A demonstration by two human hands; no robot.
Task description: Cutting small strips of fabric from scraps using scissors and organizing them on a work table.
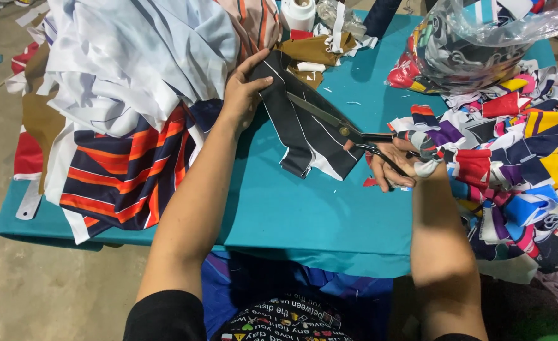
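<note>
Steel scissors [336, 122] across striped black cloth [304, 136]

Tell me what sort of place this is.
Probably a garment or textile workshop, at a cutting table. The right hand works scissors through a black striped fabric piece held by the left hand; a heap of colourful offcuts and a pile of pale cloth cover the teal table.
</note>
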